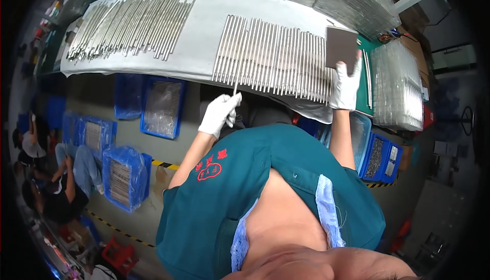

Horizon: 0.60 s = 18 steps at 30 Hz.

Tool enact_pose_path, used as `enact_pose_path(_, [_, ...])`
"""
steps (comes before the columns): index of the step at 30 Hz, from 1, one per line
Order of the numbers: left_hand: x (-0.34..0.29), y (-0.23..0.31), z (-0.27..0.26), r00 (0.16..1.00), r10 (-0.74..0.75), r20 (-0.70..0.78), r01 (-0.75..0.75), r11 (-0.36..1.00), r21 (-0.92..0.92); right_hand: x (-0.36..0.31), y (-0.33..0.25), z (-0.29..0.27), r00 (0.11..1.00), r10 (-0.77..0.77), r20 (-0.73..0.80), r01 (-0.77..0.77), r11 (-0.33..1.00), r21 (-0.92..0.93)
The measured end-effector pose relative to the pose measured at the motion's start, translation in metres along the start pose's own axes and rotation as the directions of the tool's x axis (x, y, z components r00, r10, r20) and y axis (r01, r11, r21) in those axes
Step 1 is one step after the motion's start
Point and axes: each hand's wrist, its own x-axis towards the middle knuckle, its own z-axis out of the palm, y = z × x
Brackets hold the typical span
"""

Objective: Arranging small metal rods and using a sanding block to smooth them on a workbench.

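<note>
My left hand [220, 113], in a white glove, pinches the near end of a thin metal rod [236, 82]. That rod sticks out past the table's front edge and lies over a row of similar silvery rods [278, 58], set side by side on the white cloth. My right hand [346, 87], also gloved with bare fingertips showing, grips a flat brown-grey rectangular pad [341, 47] by its lower right edges. The pad is over the right end of the row. Part of the right hand's fingers is hidden.
A second batch of rods [135, 25] lies at the left of the white-covered table [201, 30]. Clear plastic trays [398, 83] are stacked at the right, more at the back. Blue bins [163, 107] stand on the floor. Seated people [61, 188] are at the far left.
</note>
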Motion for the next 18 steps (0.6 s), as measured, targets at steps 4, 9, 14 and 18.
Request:
enact_pose_path(4, [-0.023,-0.032,-0.021,0.998,-0.065,0.020,0.064,0.996,0.070,-0.006,-0.037,0.028,0.967,0.073,0.245,-0.106,0.987,0.124])
enact_pose_path(9, [-0.023,-0.005,0.001,0.979,-0.179,0.094,0.199,0.941,-0.276,-0.011,-0.028,0.055,0.894,0.020,0.447,0.039,0.992,-0.123])
enact_pose_path(14, [-0.004,0.002,0.002,0.982,-0.180,0.053,0.186,0.971,-0.149,-0.016,-0.046,0.061,0.810,-0.043,0.584,0.220,0.947,-0.235])
enact_pose_path(18, [0.001,-0.007,-0.001,0.990,-0.129,0.062,0.139,0.974,-0.178,-0.016,-0.054,0.055,0.780,-0.073,0.622,0.243,0.951,-0.192])
